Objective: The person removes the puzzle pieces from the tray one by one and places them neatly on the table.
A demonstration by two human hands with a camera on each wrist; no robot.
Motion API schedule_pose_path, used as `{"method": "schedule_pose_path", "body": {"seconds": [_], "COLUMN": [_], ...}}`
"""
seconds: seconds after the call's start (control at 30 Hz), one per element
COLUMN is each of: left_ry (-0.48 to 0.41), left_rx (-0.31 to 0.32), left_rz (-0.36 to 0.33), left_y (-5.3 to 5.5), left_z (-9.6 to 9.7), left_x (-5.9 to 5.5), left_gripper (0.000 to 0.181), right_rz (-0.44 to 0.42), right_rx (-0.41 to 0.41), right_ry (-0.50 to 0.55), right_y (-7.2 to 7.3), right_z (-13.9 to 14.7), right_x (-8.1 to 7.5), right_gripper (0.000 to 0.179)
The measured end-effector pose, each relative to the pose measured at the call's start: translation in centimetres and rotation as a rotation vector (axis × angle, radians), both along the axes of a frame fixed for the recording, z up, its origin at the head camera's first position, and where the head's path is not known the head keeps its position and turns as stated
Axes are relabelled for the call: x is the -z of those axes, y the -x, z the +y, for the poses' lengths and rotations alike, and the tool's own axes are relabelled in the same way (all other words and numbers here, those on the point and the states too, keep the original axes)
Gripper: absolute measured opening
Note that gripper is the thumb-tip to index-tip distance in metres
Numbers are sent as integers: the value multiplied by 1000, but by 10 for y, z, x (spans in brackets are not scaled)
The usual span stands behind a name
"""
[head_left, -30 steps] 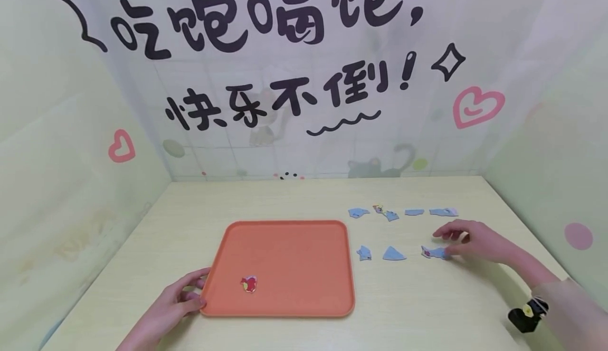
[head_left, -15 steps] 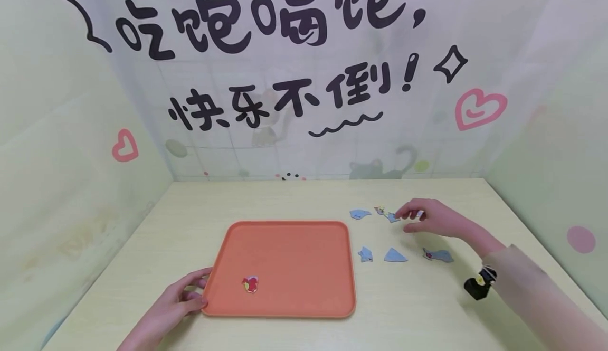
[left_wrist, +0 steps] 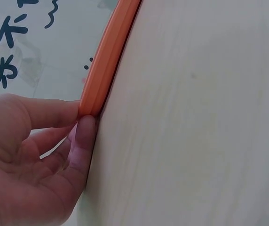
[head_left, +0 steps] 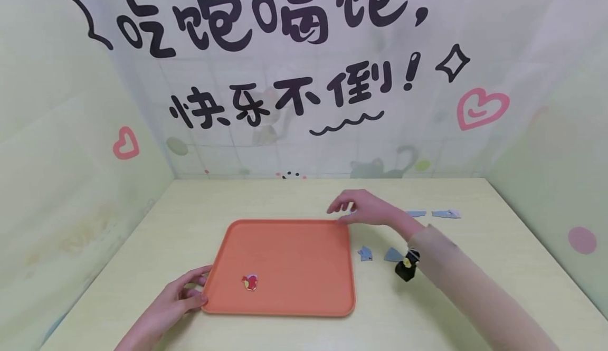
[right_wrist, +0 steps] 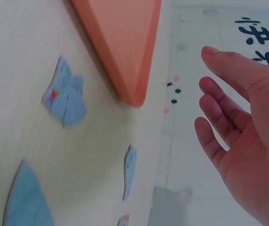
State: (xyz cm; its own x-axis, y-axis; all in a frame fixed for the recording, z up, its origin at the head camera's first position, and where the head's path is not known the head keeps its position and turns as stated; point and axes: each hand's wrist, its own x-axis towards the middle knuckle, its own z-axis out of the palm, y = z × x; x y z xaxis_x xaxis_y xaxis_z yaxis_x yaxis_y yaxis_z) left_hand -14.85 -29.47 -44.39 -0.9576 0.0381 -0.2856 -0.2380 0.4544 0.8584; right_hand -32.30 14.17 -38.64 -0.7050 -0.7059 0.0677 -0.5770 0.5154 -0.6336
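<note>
My left hand (head_left: pixel 178 298) grips the edge of an orange tray (head_left: pixel 304 266) at its near left corner. In the left wrist view, the fingers and thumb (left_wrist: pixel 85 134) meet at the tray's rim (left_wrist: pixel 99 75). One small red, yellow and white puzzle piece (head_left: pixel 250 282) lies on the tray. Over the tray's far right corner hovers my right hand (head_left: pixel 363 208), fingers loosely bent. The right wrist view shows nothing held in that hand (right_wrist: pixel 247 117). Below it, blue puzzle pieces lie on the table, including a jagged one (right_wrist: pixel 66 96) and a pointed one (right_wrist: pixel 28 200).
To the tray's right, a blue piece (head_left: pixel 365 253) and a triangular piece (head_left: pixel 392 255) lie on the pale wooden table (head_left: pixel 285 335). Farther back are a narrow strip (head_left: pixel 416 214) and a longer piece (head_left: pixel 446 214). A printed curtain (head_left: pixel 285 150) hangs behind; the right forearm hides some pieces.
My right hand has swept left from the pieces at the right, across the back row, to the tray's far right corner. My left hand and the tray have stayed in place.
</note>
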Motion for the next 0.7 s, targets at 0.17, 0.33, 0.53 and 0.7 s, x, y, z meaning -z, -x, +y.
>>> {"method": "schedule_pose_path", "body": {"seconds": [0.17, 0.33, 0.53, 0.7], "left_ry": [9, 51, 83, 78], "left_rx": [17, 22, 8, 16], "left_rz": [22, 33, 26, 32], "left_y": [0, 2, 2, 1], "left_z": [-1, 0, 0, -2], "left_x": [1, 2, 3, 2], "left_gripper": [69, 74, 81, 82], "right_rz": [29, 5, -1, -86], "right_rx": [-71, -156, -264, -335], "right_ry": [12, 66, 46, 15], "right_y": [-2, -9, -19, -29], "right_z": [-46, -86, -126, -152], "right_x": [5, 10, 17, 24], "right_gripper": [29, 29, 31, 36]}}
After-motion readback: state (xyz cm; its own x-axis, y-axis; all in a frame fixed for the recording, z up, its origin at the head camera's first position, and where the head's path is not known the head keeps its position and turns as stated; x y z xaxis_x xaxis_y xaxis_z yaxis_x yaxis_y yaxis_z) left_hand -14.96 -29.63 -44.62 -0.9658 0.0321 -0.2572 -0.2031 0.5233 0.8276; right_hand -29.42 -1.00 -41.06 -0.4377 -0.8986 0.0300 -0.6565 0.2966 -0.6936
